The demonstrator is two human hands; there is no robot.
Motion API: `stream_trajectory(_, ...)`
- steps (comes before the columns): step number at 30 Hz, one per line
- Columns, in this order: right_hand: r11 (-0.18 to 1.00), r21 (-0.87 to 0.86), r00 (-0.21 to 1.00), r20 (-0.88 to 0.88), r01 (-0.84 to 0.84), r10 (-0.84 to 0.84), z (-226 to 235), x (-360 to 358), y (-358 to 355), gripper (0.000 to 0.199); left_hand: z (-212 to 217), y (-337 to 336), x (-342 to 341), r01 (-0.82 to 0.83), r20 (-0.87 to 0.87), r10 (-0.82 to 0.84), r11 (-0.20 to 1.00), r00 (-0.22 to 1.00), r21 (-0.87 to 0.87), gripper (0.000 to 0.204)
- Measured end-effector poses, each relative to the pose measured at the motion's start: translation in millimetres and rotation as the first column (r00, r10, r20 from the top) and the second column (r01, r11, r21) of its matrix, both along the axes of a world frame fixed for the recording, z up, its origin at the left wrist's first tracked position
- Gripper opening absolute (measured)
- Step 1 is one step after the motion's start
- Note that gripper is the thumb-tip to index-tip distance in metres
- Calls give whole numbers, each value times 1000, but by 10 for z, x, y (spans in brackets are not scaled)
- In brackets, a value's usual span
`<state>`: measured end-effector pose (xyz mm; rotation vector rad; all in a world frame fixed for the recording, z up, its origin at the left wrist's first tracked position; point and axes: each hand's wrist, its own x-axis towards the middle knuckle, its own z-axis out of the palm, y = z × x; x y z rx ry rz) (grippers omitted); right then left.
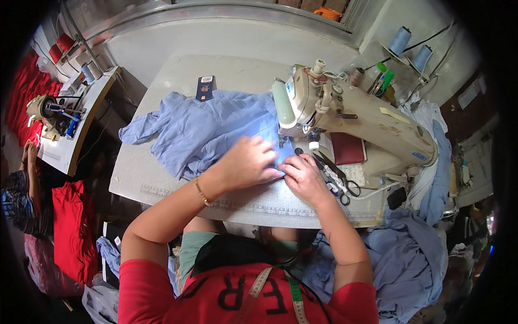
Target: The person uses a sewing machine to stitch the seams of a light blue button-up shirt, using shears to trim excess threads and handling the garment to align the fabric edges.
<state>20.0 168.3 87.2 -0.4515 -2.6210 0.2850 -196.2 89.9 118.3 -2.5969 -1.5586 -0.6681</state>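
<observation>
The soft, light blue cloth shirt (199, 121) lies in folds in the middle of the frame, on the pale, flat table (167, 75). Its near edge is under the two hands. The bare right hand (304, 175), just right of the middle, has its fingertips closed on that edge. The bare left hand (243, 162) curls over the cloth, but I can't tell if its fingers pinch it or just press down.

The big cream metal sewing machine (372, 116) stands at the upper right of the hands, with its head just beyond them. The needle is too small to make out. If a finger slid under the head while the machine ran, it could get poked. If the cloth bunched up there, the stitches could come out crooked.

The black metal scissors (343, 178) lie near the right hand, beside the flat dark red pad (348, 148). A quick swing of that hand could bump them, and the blades could snag the cloth. The heap of cloth on the left could also tug the edge loose if it slipped.
</observation>
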Motion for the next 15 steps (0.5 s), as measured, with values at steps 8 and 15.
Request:
stream_trajectory(8,1000,0,1000,-8,7,-7,-32,8,5,24,-353,-17,-22,152,156,-142,987,977,-53,45)
stream_trajectory(15,1000,-30,999,-43,0,-1,-21,-11,15,23,-351,-23,-62,201,161,-197,979,967,-10,46)
